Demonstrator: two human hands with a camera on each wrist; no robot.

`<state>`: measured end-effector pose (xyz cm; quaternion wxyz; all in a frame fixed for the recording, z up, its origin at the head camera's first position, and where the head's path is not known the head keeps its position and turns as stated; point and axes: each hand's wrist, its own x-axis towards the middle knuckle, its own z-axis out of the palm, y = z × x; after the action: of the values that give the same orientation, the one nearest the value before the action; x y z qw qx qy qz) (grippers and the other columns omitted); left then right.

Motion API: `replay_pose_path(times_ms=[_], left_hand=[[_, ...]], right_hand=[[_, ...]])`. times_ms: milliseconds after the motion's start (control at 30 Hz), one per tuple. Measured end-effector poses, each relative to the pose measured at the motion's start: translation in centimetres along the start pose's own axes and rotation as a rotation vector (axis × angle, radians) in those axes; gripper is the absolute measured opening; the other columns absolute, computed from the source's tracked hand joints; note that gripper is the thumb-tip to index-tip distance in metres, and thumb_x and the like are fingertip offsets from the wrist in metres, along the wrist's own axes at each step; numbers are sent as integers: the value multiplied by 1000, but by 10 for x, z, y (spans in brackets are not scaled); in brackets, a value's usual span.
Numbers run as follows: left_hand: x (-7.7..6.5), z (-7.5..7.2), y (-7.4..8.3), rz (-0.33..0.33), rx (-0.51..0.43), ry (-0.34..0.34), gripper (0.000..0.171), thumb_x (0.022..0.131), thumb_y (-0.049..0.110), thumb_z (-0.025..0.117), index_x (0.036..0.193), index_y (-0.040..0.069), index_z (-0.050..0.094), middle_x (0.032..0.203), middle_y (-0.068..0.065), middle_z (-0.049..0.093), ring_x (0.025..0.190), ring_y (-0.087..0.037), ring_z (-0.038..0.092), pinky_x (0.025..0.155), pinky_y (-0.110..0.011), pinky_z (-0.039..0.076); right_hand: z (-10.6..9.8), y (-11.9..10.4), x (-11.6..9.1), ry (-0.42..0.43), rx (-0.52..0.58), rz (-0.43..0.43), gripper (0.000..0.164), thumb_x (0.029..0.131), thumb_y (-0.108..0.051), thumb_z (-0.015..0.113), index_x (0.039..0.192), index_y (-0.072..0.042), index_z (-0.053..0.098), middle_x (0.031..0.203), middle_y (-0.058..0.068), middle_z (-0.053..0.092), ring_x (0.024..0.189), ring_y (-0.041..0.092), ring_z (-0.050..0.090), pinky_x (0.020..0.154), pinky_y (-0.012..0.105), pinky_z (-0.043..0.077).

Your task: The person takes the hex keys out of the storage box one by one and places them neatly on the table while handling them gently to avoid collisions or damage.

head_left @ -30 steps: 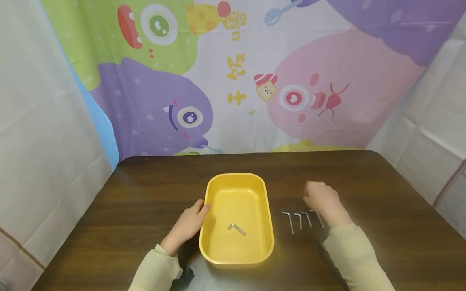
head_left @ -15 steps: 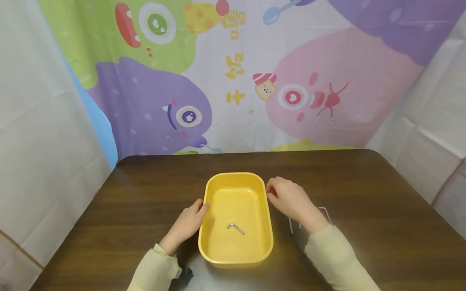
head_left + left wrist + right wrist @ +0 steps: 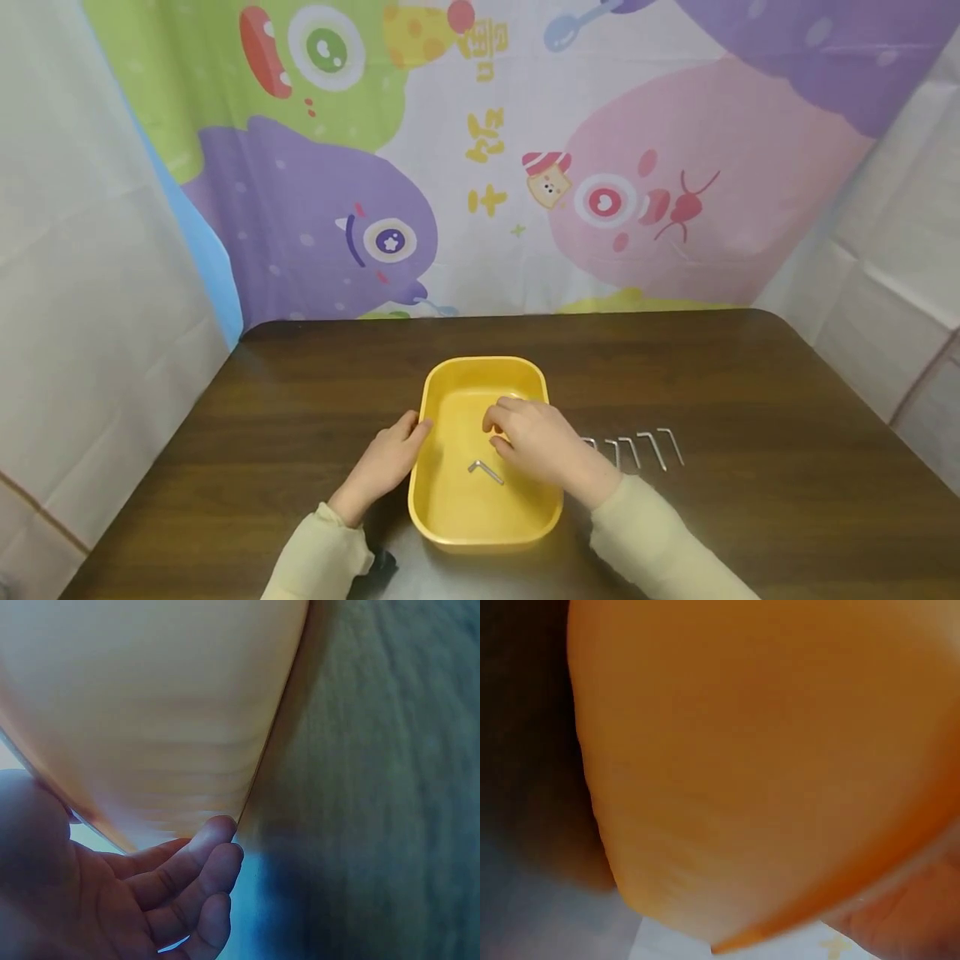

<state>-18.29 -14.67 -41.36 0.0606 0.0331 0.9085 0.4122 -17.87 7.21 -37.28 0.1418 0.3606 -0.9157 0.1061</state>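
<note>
A yellow rectangular tray [image 3: 480,533] stands on the table, with one small L-shaped hex key [image 3: 487,472] lying on its floor. My left hand [image 3: 386,462] holds the tray's left side, thumb at the rim and fingers along the outer wall; the left wrist view shows those fingertips [image 3: 221,859] against the wall. Over the tray's right half hovers my right hand [image 3: 536,442], thumb and fingers bent and apart, nothing visible between them. In the right wrist view the tray's wall [image 3: 742,750] hides most of that hand.
Right of the tray, several hex keys [image 3: 652,450] lie side by side in a row on the dark wooden table [image 3: 720,375]. My right forearm partly covers the leftmost one. A patterned cartoon curtain [image 3: 487,275] hangs behind the table.
My right hand has moved left from beyond the row of hex keys, across the tray's right rim, to above its inside. The left hand and the tray have stayed put.
</note>
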Motion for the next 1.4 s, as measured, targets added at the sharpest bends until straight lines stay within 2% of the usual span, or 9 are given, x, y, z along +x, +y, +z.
replay_pose_path(times_ms=[167,267,500,667,833,1000,1133,1400], left_hand=[[0,1,-3,-1,2,0,32,97,34,36,107,7,52,70,-3,56,59,-14,53,57,-28,42],[0,1,-3,5,3,8,32,97,34,37,107,7,52,71,-3,56,59,-14,53,57,-28,42],[1,2,-1,10,0,2,31,97,33,37,107,7,52,72,-3,57,60,-14,53,57,-28,43],[2,1,-1,8,-8,-6,33,97,34,36,108,7,52,72,-3,57,60,-14,54,57,-28,43],[2,1,-1,7,1,3,33,97,35,36,107,8,52,73,-3,58,61,-13,54,58,-28,43],[1,3,-3,17,34,17,32,96,33,37,107,8,53,74,-3,57,63,-13,53,59,-28,43],[0,3,-3,10,28,17,31,96,34,37,106,9,53,73,-3,57,63,-14,53,60,-29,43],[-1,0,1,12,18,8,33,96,34,38,108,8,53,74,-4,58,63,-14,54,60,-28,43]], right_hand=[[12,-13,3,-95,-12,-80,9,79,-15,64,88,-15,64,85,-4,59,71,14,58,66,28,46],[17,-20,7,-136,-34,-99,10,78,-14,63,88,-15,65,84,-5,59,72,13,59,66,28,46],[27,-31,8,-210,-89,-70,12,88,-19,56,96,-15,63,82,-2,55,68,13,55,55,27,41],[31,-32,6,-255,-108,-34,15,92,-21,50,98,-16,62,81,0,51,66,14,50,54,28,39],[33,-32,6,-276,-122,-24,11,90,-15,52,95,-13,62,81,1,50,66,14,47,54,27,39],[35,-30,5,-285,-119,-21,1,83,-12,58,84,-12,57,75,0,49,62,14,47,52,27,39],[36,-29,5,-285,-118,-28,11,78,-14,64,76,-13,53,72,0,48,61,14,49,52,27,40],[33,-29,3,-302,-121,-28,11,75,-8,64,79,-11,54,68,1,49,59,15,49,52,26,39]])
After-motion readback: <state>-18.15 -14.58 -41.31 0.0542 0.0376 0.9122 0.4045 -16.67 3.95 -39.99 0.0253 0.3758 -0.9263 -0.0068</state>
